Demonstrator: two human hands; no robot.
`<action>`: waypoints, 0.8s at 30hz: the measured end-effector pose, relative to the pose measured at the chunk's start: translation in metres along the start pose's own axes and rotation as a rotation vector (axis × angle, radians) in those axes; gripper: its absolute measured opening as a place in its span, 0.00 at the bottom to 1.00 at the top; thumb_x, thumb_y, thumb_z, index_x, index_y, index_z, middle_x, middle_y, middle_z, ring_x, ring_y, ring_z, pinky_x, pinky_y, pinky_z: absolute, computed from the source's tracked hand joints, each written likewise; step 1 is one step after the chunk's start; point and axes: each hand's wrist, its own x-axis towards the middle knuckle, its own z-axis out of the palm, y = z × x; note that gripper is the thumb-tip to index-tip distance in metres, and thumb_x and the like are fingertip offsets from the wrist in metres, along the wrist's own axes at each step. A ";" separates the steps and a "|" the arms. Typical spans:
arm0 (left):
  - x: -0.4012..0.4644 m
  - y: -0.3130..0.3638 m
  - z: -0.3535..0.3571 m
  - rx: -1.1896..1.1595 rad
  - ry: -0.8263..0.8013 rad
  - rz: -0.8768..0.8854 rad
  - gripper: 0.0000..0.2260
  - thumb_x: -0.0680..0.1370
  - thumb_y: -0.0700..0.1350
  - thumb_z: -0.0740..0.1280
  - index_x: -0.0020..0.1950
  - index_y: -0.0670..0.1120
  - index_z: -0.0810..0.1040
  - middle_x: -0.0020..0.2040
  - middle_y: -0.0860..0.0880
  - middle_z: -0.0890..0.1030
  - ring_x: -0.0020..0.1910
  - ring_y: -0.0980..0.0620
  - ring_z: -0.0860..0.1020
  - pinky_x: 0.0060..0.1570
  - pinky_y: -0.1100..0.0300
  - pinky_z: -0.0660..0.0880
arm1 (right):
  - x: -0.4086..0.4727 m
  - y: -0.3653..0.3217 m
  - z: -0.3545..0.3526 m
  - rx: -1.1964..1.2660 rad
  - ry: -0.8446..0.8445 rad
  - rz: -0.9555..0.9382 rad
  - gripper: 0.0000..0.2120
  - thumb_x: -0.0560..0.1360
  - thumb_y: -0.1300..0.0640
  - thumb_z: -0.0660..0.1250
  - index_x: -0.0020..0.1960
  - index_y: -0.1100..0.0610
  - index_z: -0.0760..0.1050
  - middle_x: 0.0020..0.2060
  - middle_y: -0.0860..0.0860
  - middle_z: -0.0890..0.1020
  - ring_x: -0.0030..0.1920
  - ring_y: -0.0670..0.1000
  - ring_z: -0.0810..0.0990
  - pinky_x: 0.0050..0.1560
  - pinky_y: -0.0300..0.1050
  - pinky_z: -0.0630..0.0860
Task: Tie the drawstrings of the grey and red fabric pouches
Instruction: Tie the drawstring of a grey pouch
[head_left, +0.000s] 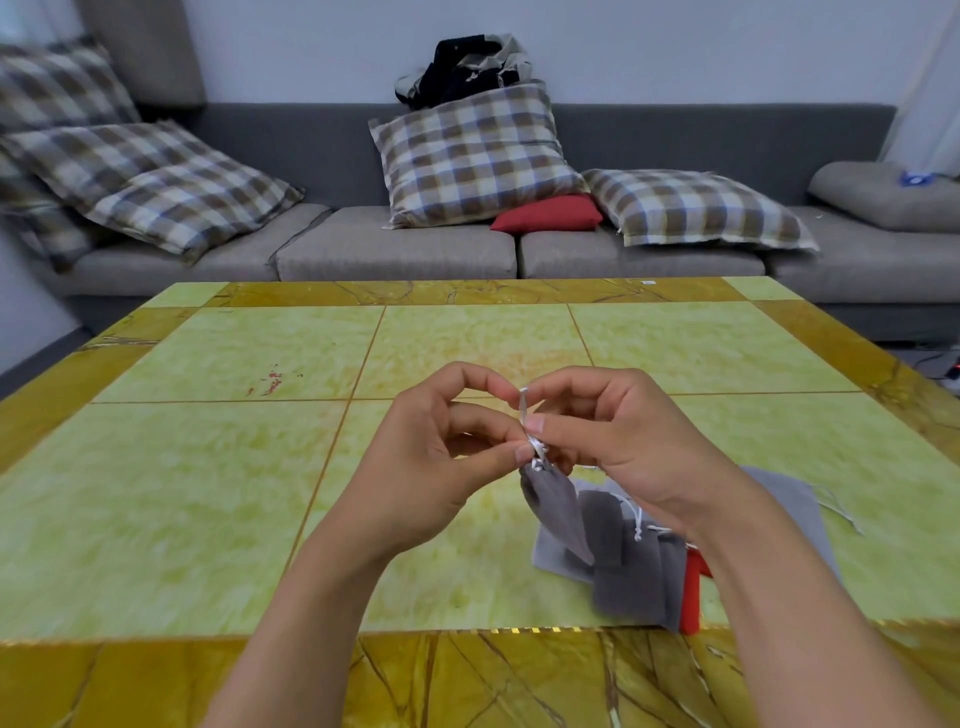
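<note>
A small grey pouch (558, 512) hangs in the air from its white drawstring (530, 431) above the table. My left hand (441, 462) pinches the string at the pouch's gathered neck. My right hand (608, 436) pinches the same string just above, fingertips meeting those of the left. Under my right wrist lies a pile of several grey pouches (631, 577) with white cords, and a red pouch (693, 597) shows at the pile's right edge, partly hidden by my forearm.
The green and yellow tiled table (260, 493) spreads in front of me. Behind it stands a grey sofa (400, 249) with plaid cushions (472, 156), a red cushion (548, 214) and dark clothes on its back.
</note>
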 end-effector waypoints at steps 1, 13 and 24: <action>0.000 0.000 0.001 0.006 -0.002 -0.001 0.15 0.72 0.32 0.73 0.54 0.43 0.74 0.39 0.43 0.86 0.41 0.47 0.83 0.49 0.54 0.80 | 0.000 -0.001 0.000 -0.001 -0.014 -0.007 0.06 0.73 0.67 0.72 0.47 0.59 0.83 0.34 0.56 0.82 0.34 0.52 0.77 0.36 0.41 0.76; 0.000 -0.003 0.002 0.046 -0.016 -0.028 0.17 0.71 0.32 0.74 0.55 0.41 0.71 0.39 0.42 0.86 0.43 0.39 0.84 0.49 0.51 0.80 | 0.001 -0.001 0.002 -0.187 -0.042 -0.118 0.03 0.70 0.64 0.75 0.43 0.60 0.84 0.36 0.57 0.83 0.38 0.56 0.79 0.44 0.49 0.76; 0.000 0.000 0.010 -0.104 -0.045 0.103 0.16 0.69 0.38 0.74 0.53 0.45 0.72 0.40 0.43 0.86 0.41 0.47 0.84 0.45 0.59 0.78 | -0.001 -0.001 0.000 0.391 -0.096 0.217 0.05 0.70 0.63 0.72 0.40 0.57 0.76 0.31 0.50 0.77 0.29 0.46 0.77 0.30 0.35 0.73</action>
